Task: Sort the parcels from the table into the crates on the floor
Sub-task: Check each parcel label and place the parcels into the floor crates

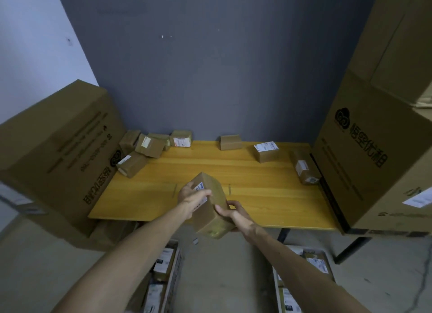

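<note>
I hold a brown cardboard parcel with a white label above the front edge of the yellow wooden table. My left hand grips its left side over the label. My right hand grips its lower right side. Several more brown parcels lie on the table: a cluster at the back left, one at the back middle, and two on the right. On the floor, a left crate and a right crate each hold labelled parcels, partly hidden by my forearms.
Large cardboard boxes flank the table, one on the left and a taller stack on the right. A dark grey wall stands behind. Bare concrete floor lies between the two crates. A black table leg is at the right.
</note>
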